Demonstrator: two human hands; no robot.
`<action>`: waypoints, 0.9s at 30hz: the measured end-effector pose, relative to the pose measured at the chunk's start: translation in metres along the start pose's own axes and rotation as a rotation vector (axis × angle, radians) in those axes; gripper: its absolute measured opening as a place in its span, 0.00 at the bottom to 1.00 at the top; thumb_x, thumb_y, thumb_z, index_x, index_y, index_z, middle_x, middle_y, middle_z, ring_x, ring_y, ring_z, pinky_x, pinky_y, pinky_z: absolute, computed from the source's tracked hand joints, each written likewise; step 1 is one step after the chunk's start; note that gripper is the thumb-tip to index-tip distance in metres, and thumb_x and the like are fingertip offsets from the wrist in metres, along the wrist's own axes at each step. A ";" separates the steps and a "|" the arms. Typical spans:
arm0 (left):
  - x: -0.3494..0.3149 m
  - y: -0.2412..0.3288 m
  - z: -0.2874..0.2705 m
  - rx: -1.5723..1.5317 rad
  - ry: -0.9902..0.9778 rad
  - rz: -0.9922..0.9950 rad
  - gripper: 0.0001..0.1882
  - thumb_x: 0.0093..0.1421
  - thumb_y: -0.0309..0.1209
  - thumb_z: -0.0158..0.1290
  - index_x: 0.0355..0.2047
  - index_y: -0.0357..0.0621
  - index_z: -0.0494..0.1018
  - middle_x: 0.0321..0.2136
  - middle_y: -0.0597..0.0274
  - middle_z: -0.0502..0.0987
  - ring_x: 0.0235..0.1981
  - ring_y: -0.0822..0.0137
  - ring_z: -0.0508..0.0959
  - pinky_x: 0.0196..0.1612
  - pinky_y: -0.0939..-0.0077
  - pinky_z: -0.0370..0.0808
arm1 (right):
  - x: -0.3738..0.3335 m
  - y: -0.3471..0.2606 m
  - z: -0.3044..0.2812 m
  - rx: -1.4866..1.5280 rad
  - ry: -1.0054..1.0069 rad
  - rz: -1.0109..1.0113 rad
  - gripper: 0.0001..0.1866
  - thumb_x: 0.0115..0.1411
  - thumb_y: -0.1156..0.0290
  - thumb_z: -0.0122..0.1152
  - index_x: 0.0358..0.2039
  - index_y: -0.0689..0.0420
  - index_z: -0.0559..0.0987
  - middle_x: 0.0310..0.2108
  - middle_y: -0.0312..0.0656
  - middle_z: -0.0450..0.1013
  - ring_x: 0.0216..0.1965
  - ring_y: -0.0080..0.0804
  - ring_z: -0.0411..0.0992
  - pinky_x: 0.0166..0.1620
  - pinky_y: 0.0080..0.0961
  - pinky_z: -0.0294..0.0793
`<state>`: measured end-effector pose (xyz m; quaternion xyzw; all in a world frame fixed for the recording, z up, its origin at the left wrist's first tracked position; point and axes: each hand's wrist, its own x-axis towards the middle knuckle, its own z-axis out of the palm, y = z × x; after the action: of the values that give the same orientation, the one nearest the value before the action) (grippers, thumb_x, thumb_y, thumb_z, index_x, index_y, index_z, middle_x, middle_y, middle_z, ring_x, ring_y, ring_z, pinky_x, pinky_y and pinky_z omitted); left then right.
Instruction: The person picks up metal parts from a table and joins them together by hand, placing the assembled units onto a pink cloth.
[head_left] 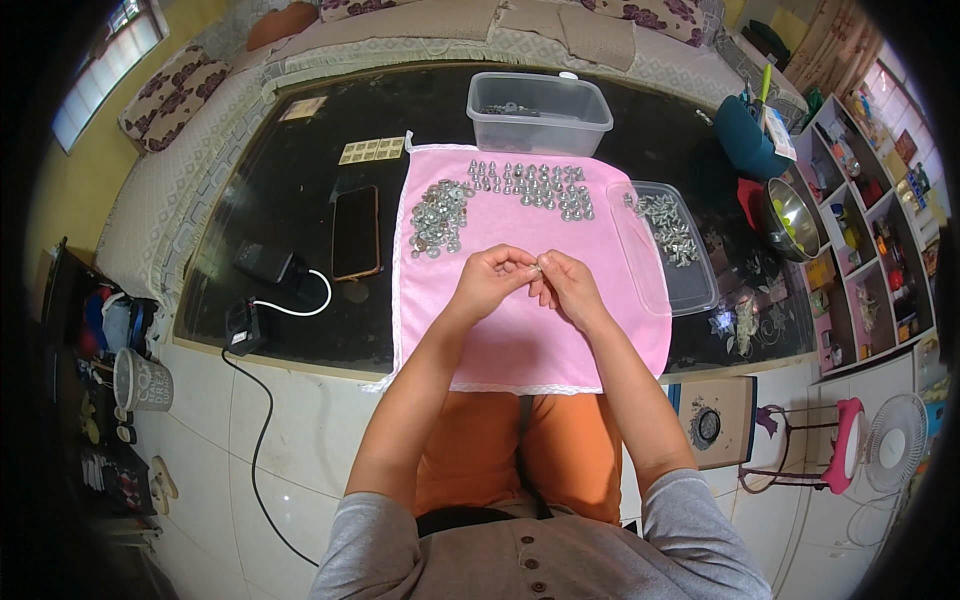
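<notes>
Above the middle of a pink cloth point(480, 360), my left hand point(495, 282) and my right hand point(568, 288) meet fingertip to fingertip. Both pinch a small metal piece point(537, 267), mostly hidden by the fingers, so its exact kind does not show. Left of centre on the cloth lies a loose pile of silvery washers point(437, 217). Beyond my hands, small assembled metal pieces point(548, 188) stand in rows. To the right, a shallow clear plastic tray point(700, 292) holds a heap of silvery screws point(672, 232), with a clear lid point(640, 280) beside it overlapping the cloth.
A deep clear container point(540, 132) with dark bits stands behind the cloth on the black table point(300, 180). Left are a phone point(356, 232), a black adapter point(268, 263) and a white cable point(322, 290). On the right sit a metal bowl point(792, 222) and a teal holder point(745, 140).
</notes>
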<state>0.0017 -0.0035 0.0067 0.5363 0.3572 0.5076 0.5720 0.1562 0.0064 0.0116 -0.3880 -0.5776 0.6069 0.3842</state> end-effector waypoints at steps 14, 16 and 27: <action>0.000 -0.003 0.000 0.010 0.052 0.016 0.06 0.50 0.22 0.52 0.30 0.34 0.70 0.22 0.64 0.73 0.23 0.79 0.70 0.28 0.86 0.69 | 0.000 -0.001 0.003 0.010 0.000 -0.001 0.13 0.59 0.62 0.41 0.25 0.58 0.68 0.17 0.34 0.67 0.16 0.16 0.62 0.16 0.10 0.59; 0.001 -0.003 0.001 0.011 0.044 0.013 0.06 0.49 0.21 0.52 0.30 0.34 0.70 0.22 0.64 0.73 0.23 0.79 0.70 0.28 0.86 0.69 | 0.000 0.001 0.000 0.018 -0.003 -0.009 0.13 0.59 0.63 0.41 0.25 0.58 0.68 0.17 0.34 0.67 0.15 0.16 0.62 0.16 0.10 0.59; -0.001 0.004 0.003 0.066 0.046 0.021 0.06 0.49 0.22 0.52 0.29 0.34 0.71 0.23 0.65 0.73 0.24 0.80 0.70 0.29 0.88 0.69 | -0.001 -0.001 0.001 0.019 0.006 -0.025 0.13 0.59 0.62 0.41 0.25 0.58 0.68 0.17 0.35 0.67 0.15 0.16 0.61 0.16 0.10 0.59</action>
<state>0.0032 -0.0051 0.0107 0.5467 0.3812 0.5138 0.5402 0.1553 0.0053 0.0129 -0.3787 -0.5754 0.6065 0.3971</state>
